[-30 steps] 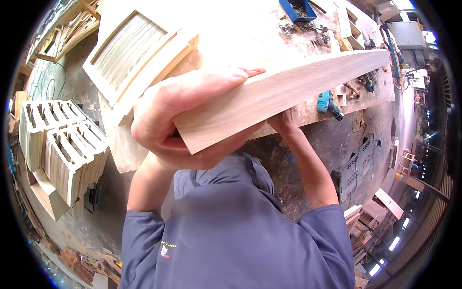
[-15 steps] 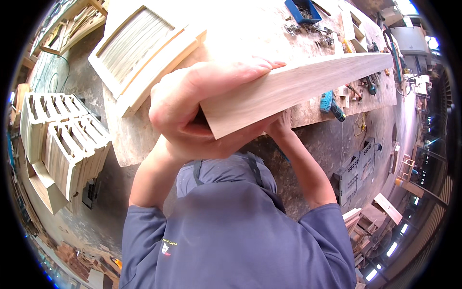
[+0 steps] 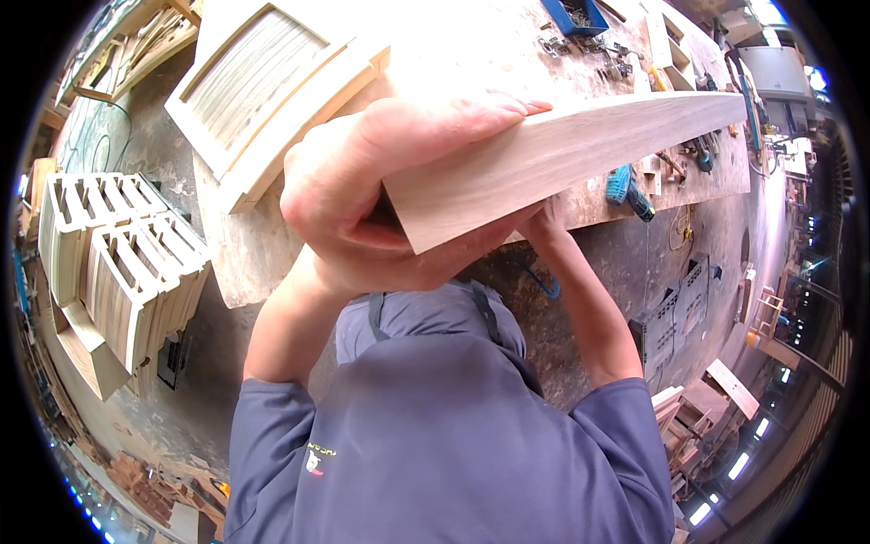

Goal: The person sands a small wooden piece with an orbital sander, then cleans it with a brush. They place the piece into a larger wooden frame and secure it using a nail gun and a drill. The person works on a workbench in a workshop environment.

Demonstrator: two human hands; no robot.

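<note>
A pale wooden board (image 3: 562, 150) is held up close to me, one end towards me and its length running off to the right. My left hand (image 3: 362, 195) is closed round its near end, thumb along the upper edge and fingers underneath. My right hand (image 3: 546, 224) reaches up under the board; its fingers are hidden behind the wood, so their grip cannot be made out. Beyond my left hand, a pale framed wooden panel (image 3: 258, 77) lies on the workbench (image 3: 240, 263).
A teal power tool (image 3: 620, 185) lies near the bench's front edge. Farther back are metal hinges (image 3: 616, 63) and a blue bin (image 3: 580, 18) of small hardware. Slatted wooden frames (image 3: 136, 263) are stacked at the left, and a dark grey plastic case (image 3: 675, 313) is on the floor.
The board's near end has shifted slightly up and right, along with my left hand's thumb. My right wrist has moved a little up and right. Both arms otherwise keep much the same pose.
</note>
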